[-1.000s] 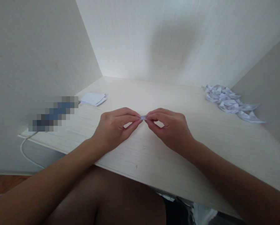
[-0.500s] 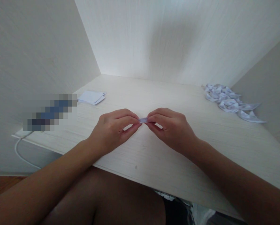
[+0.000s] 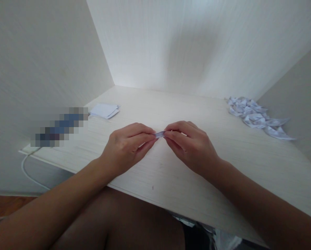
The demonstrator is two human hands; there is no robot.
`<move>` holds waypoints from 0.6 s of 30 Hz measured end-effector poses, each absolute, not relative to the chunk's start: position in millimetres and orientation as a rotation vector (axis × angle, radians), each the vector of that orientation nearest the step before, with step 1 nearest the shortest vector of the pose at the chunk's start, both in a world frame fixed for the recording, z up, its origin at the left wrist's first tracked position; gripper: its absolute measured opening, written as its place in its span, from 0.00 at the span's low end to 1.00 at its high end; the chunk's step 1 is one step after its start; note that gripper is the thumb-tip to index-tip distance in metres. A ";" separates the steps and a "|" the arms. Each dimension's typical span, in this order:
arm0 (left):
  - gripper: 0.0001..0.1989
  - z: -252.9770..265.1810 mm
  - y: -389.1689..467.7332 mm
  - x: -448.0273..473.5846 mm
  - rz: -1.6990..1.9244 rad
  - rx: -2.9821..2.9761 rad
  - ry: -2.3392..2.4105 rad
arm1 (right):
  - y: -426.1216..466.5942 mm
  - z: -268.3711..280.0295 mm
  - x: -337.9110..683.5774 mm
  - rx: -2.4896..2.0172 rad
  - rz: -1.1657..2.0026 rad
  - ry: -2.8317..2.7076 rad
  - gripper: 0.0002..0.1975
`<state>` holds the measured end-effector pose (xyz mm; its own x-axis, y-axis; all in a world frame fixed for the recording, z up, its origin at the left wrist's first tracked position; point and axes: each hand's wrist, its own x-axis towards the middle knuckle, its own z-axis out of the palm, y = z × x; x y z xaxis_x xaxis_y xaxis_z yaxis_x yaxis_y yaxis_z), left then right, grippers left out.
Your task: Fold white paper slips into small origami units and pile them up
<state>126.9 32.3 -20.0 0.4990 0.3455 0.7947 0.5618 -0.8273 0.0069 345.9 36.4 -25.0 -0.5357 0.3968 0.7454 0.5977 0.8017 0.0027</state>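
Note:
Between my two hands a small strip of folded white paper (image 3: 160, 134) is stretched above the table. My left hand (image 3: 130, 147) pinches its left end between thumb and fingers. The right end sits in the pinch of my right hand (image 3: 190, 146). Only the short middle of the paper shows; my fingertips cover both ends. Far off at the left lies a small stack of white paper sheets (image 3: 104, 110). A pile of folded white paper pieces (image 3: 256, 118) lies at the back right, beside the side wall.
A pixelated bluish object (image 3: 63, 126) lies near the table's left edge, and a white cable (image 3: 27, 170) hangs down below it. Pale panels (image 3: 191, 45) enclose the white table (image 3: 150, 173) at the back and sides. My legs are under the front edge.
The strip tilts slightly, its right end a little higher, and my right fingers have shifted on it. The whole view has moved slightly. Both hands keep their pinch.

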 end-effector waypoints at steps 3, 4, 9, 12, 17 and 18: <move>0.01 -21.4 33.6 126.7 -1.268 -2.486 -0.784 | 35.7 -24.0 345.6 -0.745 -0.344 -2.201 0.07; 0.02 -21.8 33.8 126.9 -1.275 -2.494 -0.785 | 35.8 -24.2 345.7 -0.745 -0.336 -2.206 0.07; 0.03 -20.4 33.2 129.8 -1.355 -2.590 -0.863 | 37.6 -29.1 345.1 -0.705 -0.179 -2.226 0.08; 0.02 -19.2 33.0 131.1 -1.424 -2.628 -0.940 | 37.9 -30.7 343.4 -0.712 -0.017 -2.175 0.07; 0.01 -22.8 32.1 131.4 -1.655 -2.733 -1.235 | 35.7 -28.2 340.1 -0.847 0.279 -1.996 0.03; 0.02 -23.8 32.1 131.5 -1.739 -2.749 -1.343 | 35.5 -27.9 339.2 -0.889 0.367 -1.935 0.03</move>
<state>131.5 32.1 -23.8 0.2477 0.7572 0.6044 0.3931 -0.6487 0.6516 339.2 35.5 -27.9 -0.2930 0.7146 0.6353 0.4320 0.6917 -0.5788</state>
